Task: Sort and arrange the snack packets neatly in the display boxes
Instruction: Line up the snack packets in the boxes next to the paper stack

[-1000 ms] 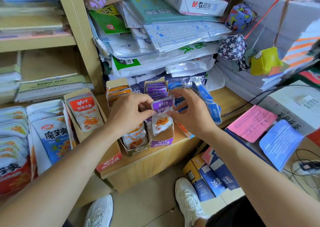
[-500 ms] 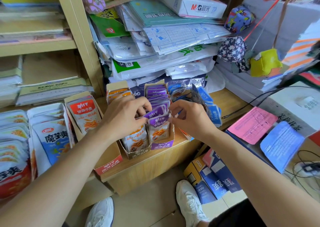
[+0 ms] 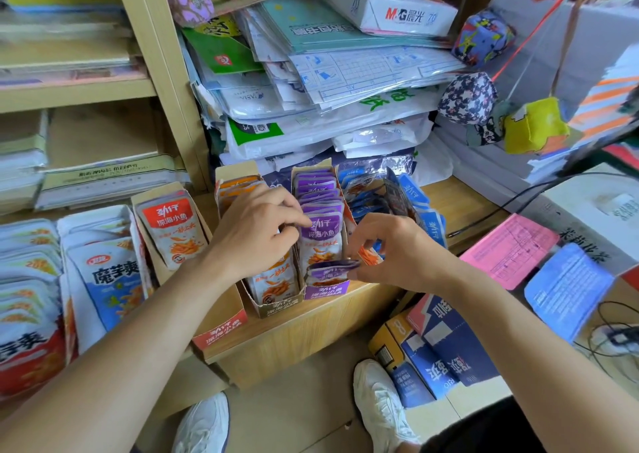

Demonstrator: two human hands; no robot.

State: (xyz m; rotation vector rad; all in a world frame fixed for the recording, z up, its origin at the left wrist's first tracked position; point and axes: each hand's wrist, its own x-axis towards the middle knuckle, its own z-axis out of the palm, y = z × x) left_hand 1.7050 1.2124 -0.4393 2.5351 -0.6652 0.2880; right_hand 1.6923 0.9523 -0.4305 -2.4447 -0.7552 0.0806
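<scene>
Purple packet (image 3: 330,266) lies almost flat across the front end of the purple display box (image 3: 326,291), just above its front wall. Its long axis runs left to right, across the box, while the standing purple packets (image 3: 316,193) behind it are upright and face forward. The right hand (image 3: 397,248) is at the right side of the box and pinches the right end of this packet between thumb and fingertips. So the packet reaches from the grip toward the left, over the box opening.

The left hand (image 3: 252,235) is at the left side of the box. Its fingers are bent, with the fingertips at the top edge of the front standing packet. I cannot tell if they pinch it or only press it back.

I judge that the next move needs the right hand, the one nearer to the packet, to turn it upright and slide it down into the gap at the front of the box.
</scene>
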